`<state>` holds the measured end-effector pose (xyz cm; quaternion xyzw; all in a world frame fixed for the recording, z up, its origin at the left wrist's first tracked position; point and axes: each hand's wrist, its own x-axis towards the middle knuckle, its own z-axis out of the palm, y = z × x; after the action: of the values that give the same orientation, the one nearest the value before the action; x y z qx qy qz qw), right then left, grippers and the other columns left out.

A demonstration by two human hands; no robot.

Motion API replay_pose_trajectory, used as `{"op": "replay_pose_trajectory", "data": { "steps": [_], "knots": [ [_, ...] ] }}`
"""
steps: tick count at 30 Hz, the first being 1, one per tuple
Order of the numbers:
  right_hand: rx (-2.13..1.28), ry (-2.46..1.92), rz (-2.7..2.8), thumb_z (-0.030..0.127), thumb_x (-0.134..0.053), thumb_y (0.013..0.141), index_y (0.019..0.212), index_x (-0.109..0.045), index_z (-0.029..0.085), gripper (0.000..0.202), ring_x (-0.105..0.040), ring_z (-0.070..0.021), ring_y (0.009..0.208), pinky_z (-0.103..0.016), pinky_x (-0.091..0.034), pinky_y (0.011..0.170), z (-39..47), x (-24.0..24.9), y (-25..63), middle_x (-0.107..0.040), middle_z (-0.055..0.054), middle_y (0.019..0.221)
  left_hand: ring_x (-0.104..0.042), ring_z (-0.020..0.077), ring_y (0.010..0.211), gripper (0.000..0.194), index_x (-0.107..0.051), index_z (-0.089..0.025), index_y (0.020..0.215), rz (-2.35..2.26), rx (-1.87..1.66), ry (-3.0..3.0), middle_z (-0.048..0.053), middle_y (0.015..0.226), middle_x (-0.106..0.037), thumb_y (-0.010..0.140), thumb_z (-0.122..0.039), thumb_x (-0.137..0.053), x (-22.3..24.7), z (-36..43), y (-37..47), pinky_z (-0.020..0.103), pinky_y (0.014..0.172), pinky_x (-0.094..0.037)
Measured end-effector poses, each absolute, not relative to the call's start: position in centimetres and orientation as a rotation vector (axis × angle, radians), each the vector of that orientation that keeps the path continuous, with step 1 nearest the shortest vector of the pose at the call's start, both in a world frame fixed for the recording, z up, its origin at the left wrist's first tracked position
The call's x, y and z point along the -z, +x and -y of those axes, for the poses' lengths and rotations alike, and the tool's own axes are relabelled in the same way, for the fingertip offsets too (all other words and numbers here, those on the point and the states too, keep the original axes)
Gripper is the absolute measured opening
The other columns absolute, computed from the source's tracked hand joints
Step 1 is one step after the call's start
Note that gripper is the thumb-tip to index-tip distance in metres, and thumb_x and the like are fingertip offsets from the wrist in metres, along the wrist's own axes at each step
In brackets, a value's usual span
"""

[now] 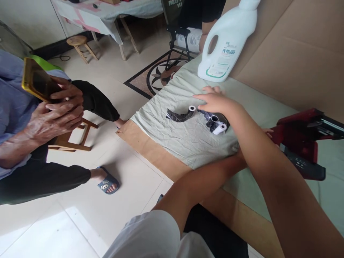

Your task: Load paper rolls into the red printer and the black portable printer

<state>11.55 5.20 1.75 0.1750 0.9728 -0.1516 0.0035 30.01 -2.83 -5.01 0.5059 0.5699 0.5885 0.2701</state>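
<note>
My right hand reaches across over my left arm, fingers spread, above the green cloth and holding nothing. Just below it lie small rolls of black film: one on a white core with a loose black strip, and a bunch with a white core and a dark one. Mostly hidden behind my right forearm, my left hand shows a few fingers closed at the near edge of a red and black device, whose upper part stands raised. The device's exact kind is unclear.
A white detergent bottle stands beyond my right hand, before a cardboard panel. The cloth-covered table has a brown edge. At left a seated person holds a phone. Stools and another table stand behind.
</note>
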Motion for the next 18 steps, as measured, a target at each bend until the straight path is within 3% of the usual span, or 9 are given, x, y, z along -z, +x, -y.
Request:
{"op": "replay_pose_trajectory", "data": {
  "steps": [3,7,10,15,18],
  "knots": [
    [0.576,0.248,-3.119,0.052,-0.091,0.078,0.116,-0.083,0.033,0.044,-0.038,-0.0497,0.145,-0.073,-0.029,0.12,-2.3,-1.2,10.7,-0.059,-0.004,0.153,-0.069,0.0247,0.125,0.056,-0.055,-0.018,0.146,-1.343,-1.767,1.135,0.019,0.134,-0.07,0.095,-0.012,-0.077,3.6,4.6,29.6,0.041,0.115,-0.057],
    [0.633,0.149,-3.142,0.042,-0.085,0.084,0.104,-0.083,0.027,0.025,-0.045,-0.0455,0.141,-0.063,-0.035,0.114,1.1,-1.6,11.1,-0.07,-0.007,0.141,-0.069,0.0276,0.12,0.049,-0.058,-0.019,0.138,-1.325,-1.788,1.169,0.015,0.129,-0.071,0.094,-0.019,-0.077,2.9,5.9,28.7,0.046,0.11,-0.056],
    [0.849,0.153,-3.143,0.03,-0.077,0.088,0.103,-0.079,0.024,0.016,-0.06,-0.0355,0.125,-0.054,-0.039,0.111,3.7,-2.9,12.3,-0.077,-0.007,0.119,-0.068,0.0281,0.123,0.046,-0.057,-0.019,0.138,-1.354,-1.804,1.224,0.013,0.129,-0.07,0.095,-0.022,-0.074,3.3,5.9,28.4,0.047,0.111,-0.054],
    [1.553,0.235,-2.996,0.038,-0.078,0.087,0.112,-0.069,0.024,0.031,-0.068,-0.0212,0.086,-0.036,-0.052,0.079,6.1,-5.0,16.8,-0.073,-0.003,0.101,-0.068,0.023,0.118,0.047,-0.055,-0.019,0.137,-1.433,-1.866,1.287,0.013,0.127,-0.069,0.095,-0.016,-0.075,4.8,4.8,28.1,0.039,0.107,-0.055],
    [1.713,0.449,-2.877,0.045,-0.08,0.089,0.099,-0.064,0.025,0.027,-0.062,-0.0158,0.066,-0.03,-0.048,0.062,7.0,-7.6,22.3,-0.065,0.001,0.084,-0.069,0.0221,0.112,0.028,-0.058,-0.019,0.131,-1.548,-1.957,1.353,0.012,0.116,-0.069,0.104,-0.021,-0.066,4.9,3.5,28.2,0.038,0.102,-0.056]
  ]
}}
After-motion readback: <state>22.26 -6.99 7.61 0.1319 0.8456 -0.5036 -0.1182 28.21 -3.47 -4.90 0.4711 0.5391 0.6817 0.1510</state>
